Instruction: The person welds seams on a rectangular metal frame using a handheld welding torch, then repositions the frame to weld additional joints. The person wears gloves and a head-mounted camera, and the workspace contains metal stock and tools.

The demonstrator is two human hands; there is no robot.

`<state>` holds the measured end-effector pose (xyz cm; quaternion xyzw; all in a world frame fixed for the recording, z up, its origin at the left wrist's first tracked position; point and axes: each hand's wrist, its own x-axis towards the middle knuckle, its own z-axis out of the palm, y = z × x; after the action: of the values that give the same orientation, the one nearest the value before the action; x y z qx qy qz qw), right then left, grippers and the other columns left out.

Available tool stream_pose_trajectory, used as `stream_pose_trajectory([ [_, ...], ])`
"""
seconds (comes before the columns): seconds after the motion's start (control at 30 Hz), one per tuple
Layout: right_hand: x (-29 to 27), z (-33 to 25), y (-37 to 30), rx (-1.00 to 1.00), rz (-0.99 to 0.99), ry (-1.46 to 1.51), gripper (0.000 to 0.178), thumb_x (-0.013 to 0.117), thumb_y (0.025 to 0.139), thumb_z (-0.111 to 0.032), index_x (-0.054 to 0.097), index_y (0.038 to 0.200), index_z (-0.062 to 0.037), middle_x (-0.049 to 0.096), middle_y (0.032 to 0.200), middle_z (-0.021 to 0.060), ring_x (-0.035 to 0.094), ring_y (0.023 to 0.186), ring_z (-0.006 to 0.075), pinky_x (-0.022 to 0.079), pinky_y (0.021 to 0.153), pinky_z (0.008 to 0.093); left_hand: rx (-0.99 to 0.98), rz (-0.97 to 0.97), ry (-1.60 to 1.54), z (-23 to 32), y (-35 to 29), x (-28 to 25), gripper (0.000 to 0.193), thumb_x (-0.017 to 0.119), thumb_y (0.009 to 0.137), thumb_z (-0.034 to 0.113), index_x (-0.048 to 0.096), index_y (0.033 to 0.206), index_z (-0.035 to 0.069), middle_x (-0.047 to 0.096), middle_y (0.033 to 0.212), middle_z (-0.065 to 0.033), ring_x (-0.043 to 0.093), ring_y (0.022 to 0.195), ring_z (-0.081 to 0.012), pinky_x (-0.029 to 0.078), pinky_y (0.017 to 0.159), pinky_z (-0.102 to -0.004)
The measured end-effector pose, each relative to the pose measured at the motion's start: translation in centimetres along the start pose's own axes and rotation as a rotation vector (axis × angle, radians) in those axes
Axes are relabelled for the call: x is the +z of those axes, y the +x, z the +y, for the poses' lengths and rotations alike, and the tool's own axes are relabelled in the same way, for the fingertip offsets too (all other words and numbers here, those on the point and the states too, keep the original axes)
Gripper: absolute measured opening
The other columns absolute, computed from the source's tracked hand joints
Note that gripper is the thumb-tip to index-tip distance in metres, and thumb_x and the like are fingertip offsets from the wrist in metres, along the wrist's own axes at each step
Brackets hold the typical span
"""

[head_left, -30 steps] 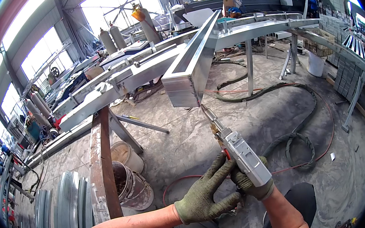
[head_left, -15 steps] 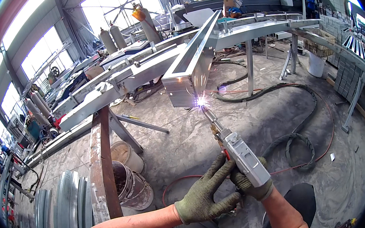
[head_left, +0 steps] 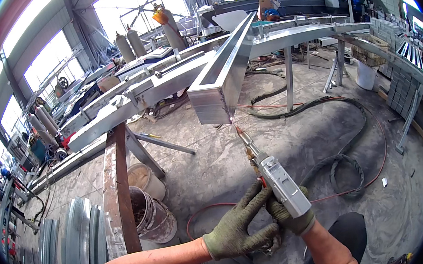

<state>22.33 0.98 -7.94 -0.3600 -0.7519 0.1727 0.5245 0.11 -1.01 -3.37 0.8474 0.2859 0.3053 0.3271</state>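
Observation:
A silver handheld welding torch (head_left: 284, 185) points up and away, its copper-coloured nozzle (head_left: 239, 129) close to the lower corner of a rectangular metal box beam (head_left: 210, 106). A tiny glow shows at that corner. My right hand (head_left: 293, 218), in a green work glove, is closed around the torch's grip, which is mostly hidden beneath its body. My left hand (head_left: 238, 228), gloved alike, supports the torch from the left. Its long fingers reach under the torch beside a red part, and the thumb stands apart. The exact left-hand contact is partly hidden.
Long silver beams (head_left: 164, 82) rest on a rusty steel support (head_left: 119, 189) and metal legs. Two dirty buckets (head_left: 156, 221) stand left of my knees. A thick black hose (head_left: 342, 159) coils across the floor. Gas cylinders (head_left: 174, 32) stand behind; another person (head_left: 357, 6) is far right.
The bright sparks at the beam's corner have died down to a tiny glow. The torch has shifted slightly left and down, with both hands still at it.

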Motion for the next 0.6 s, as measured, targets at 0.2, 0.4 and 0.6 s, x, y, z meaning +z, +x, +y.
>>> stream_pose_trajectory([
  [0.2,-0.48,-0.73,-0.52,0.17,-0.007,0.123,0.022,0.079,0.092,-0.006,0.08,0.114,-0.002,0.077,0.092,0.0165,0.078,0.079,0.0342,0.062,0.071,0.0425,0.032,-0.013,0.08,0.8,0.35,-0.2,0.101,0.084,0.102,0.036,0.027,0.179,0.004,0.02,0.185,-0.03,0.025,0.171,-0.0438,0.028,0.137,-0.0508],
  [0.4,-0.3,-0.42,-0.08,0.115,0.024,0.212,0.028,0.081,0.093,-0.005,0.08,0.12,0.0002,0.08,0.096,0.0161,0.081,0.081,0.0285,0.064,0.075,0.0392,0.027,0.005,0.056,0.78,0.28,-0.29,0.101,0.085,0.101,0.033,0.028,0.179,0.004,0.02,0.185,-0.0299,0.025,0.171,-0.0437,0.03,0.137,-0.0514],
  [0.6,-0.07,-1.09,0.43,0.094,0.044,0.221,0.003,0.077,0.099,-0.001,0.076,0.102,-0.0024,0.074,0.08,0.0031,0.07,0.068,0.0135,0.055,0.062,0.0336,0.027,0.014,0.037,0.75,0.17,-0.31,0.1,0.085,0.1,0.033,0.029,0.179,0.004,0.022,0.184,-0.03,0.026,0.171,-0.0438,0.03,0.137,-0.0513],
])
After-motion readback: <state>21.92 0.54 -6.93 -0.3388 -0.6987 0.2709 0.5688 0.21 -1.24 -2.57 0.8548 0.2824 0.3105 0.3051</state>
